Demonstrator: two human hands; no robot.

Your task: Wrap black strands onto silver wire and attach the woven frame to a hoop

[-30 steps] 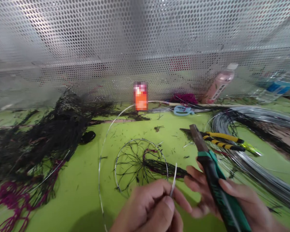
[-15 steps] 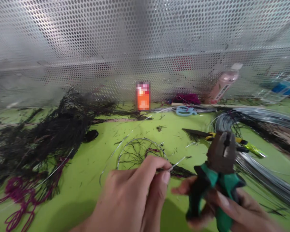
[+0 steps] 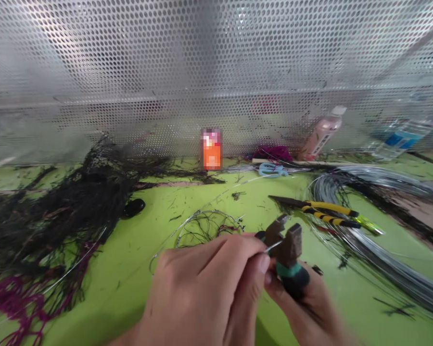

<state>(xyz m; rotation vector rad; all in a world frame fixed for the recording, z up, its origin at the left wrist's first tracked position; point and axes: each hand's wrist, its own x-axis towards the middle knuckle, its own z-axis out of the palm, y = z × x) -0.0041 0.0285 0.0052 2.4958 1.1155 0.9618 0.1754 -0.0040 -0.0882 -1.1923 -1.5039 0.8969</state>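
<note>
My left hand (image 3: 209, 283) pinches a thin metal wire (image 3: 273, 247) between thumb and forefinger, its short end sticking out to the right. My right hand (image 3: 306, 302) is wrapped round green-and-black pliers (image 3: 290, 259). Their jaws stand apart, and the wire's end reaches between them. Behind my left hand lies a wire ring (image 3: 198, 214) with dark strands branching across it and a bit of dark red thread. My fingers cover the ring's near side and most of the pliers' handles.
Yellow-and-black long-nose pliers (image 3: 324, 211) and a wire coil (image 3: 375, 254) lie right. Light-blue scissors (image 3: 272, 169), a pink bottle (image 3: 321, 134) and a clear bottle (image 3: 404, 137) are farther back. Black strands (image 3: 57, 211) and magenta yarn (image 3: 14, 298) lie left, before a perforated metal panel (image 3: 216, 57).
My right hand has turned the pliers and moved them left, bringing their jaws around the wire's end. My left hand has shifted slightly right, still pinching the wire.
</note>
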